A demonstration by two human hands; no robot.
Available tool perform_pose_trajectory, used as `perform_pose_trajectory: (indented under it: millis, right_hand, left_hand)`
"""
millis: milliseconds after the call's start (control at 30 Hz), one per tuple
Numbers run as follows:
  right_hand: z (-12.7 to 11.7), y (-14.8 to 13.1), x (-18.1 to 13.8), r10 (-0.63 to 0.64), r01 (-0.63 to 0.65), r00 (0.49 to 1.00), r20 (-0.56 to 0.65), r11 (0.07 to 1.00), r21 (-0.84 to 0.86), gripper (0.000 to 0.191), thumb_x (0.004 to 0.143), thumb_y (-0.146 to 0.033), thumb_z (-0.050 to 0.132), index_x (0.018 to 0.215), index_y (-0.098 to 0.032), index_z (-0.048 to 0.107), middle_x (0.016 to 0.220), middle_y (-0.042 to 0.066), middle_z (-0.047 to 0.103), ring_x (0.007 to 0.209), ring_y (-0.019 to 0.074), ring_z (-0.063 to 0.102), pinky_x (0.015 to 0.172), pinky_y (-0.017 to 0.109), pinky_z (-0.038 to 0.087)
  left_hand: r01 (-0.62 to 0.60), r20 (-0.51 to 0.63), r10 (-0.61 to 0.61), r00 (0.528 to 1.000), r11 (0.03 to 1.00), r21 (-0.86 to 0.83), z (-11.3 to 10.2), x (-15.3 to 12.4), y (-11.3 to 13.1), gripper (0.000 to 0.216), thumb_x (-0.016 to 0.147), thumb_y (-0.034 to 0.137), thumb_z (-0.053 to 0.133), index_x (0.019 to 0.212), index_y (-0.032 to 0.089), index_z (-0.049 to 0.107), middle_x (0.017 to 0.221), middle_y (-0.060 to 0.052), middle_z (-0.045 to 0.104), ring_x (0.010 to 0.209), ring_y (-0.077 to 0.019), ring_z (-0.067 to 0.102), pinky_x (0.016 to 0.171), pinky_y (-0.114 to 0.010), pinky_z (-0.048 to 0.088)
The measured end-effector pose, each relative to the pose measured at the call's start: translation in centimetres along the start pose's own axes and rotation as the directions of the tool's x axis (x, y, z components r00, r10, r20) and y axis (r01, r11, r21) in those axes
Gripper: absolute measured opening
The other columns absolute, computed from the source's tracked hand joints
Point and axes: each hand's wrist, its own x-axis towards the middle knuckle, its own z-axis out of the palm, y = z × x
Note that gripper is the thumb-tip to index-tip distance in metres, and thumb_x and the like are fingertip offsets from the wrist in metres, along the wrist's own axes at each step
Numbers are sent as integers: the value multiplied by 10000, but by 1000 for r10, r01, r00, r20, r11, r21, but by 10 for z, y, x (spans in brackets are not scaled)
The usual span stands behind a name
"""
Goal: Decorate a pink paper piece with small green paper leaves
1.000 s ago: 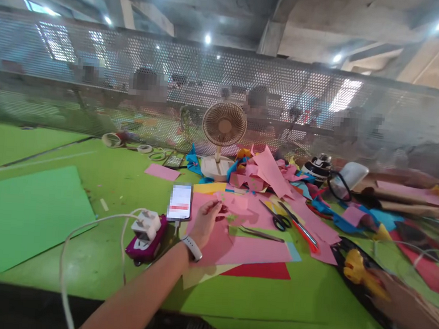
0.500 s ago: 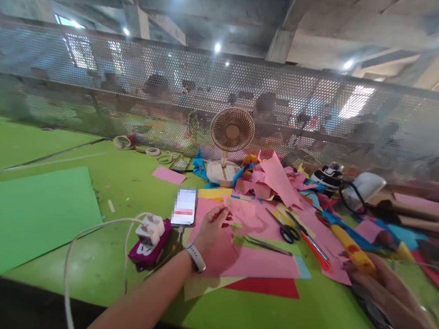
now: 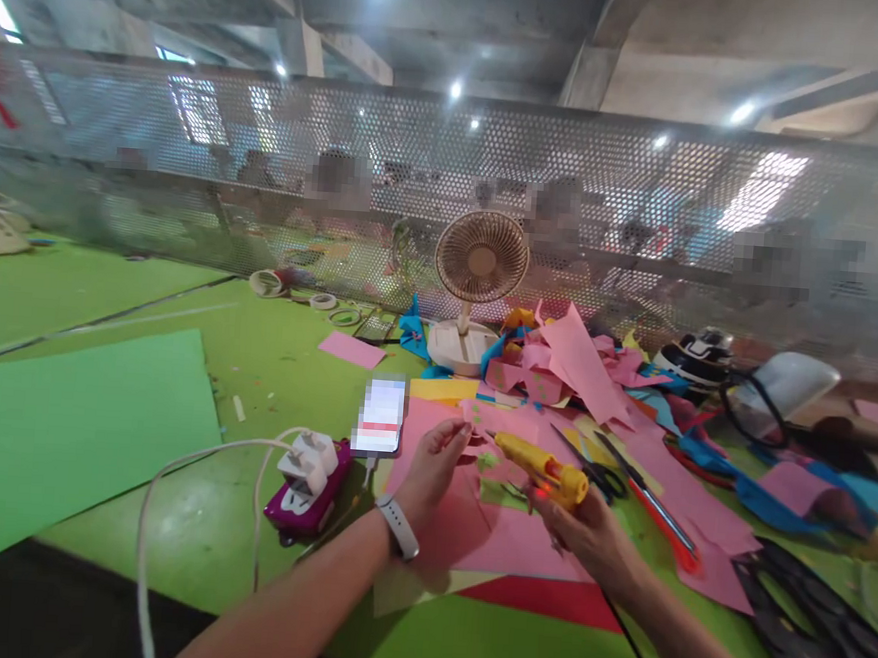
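Note:
My right hand (image 3: 597, 536) is wrapped round a yellow hot glue gun (image 3: 531, 461), whose nozzle points left; a small red light glows near its grip. The nozzle tip is close to the fingertips of my left hand (image 3: 433, 469), which are pinched together. What the left hand holds, if anything, is too small to make out. Both hands are over pink paper sheets (image 3: 499, 539) with small green paper bits (image 3: 487, 462) on them. Dark-handled scissors (image 3: 605, 479) lie behind the glue gun, with a red-handled cutter (image 3: 658, 520) to their right.
A phone (image 3: 380, 415) and a purple power strip (image 3: 318, 501) with white plugs and cables lie left. A small fan (image 3: 481, 257) stands behind, beside crumpled paper scraps (image 3: 573, 353). Green card (image 3: 94, 415) covers the left. Black-handled shears (image 3: 809, 626) lie right; perforated metal screen (image 3: 423, 127) behind.
My right hand has brought the glue gun in from the right side to beside my left hand. The left hand stays pinched over the pink paper. The view has turned slightly left.

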Motion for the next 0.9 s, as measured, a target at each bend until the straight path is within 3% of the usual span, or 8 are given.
perform_pose_trajectory:
  millis: [167, 367, 900]
  right_hand:
    - [-3, 8, -1, -16, 17, 999, -30, 999, 51, 397, 691, -498, 632, 893, -167, 549, 560, -51, 478, 394, 42, 333, 340, 178, 346]
    - [3, -2, -5, 49, -48, 998, -25, 999, 17, 374, 707, -488, 622, 873, -159, 555, 510, -68, 440, 399, 43, 340, 361, 175, 355]
    - [4, -1, -5, 63, -64, 998, -16, 997, -43, 348, 725, -496, 595, 755, -156, 529, 487, -78, 397, 388, 39, 317, 358, 178, 324]
  left_hand:
    - [3, 20, -3, 1000, 1000, 7, 2, -2, 1, 242, 735, 402, 599, 816, 175, 610, 853, -44, 619, 866, -186, 588, 699, -275, 476]
    - [-9, 72, 6, 997, 999, 49, 2, -4, 4, 232, 762, 392, 571, 820, 171, 612, 873, -48, 615, 871, -178, 569, 700, -264, 466]
    - [2, 29, -2, 1000, 1000, 8, 6, -5, 4, 257, 717, 415, 614, 795, 170, 631, 850, -54, 633, 849, -184, 584, 697, -282, 473]
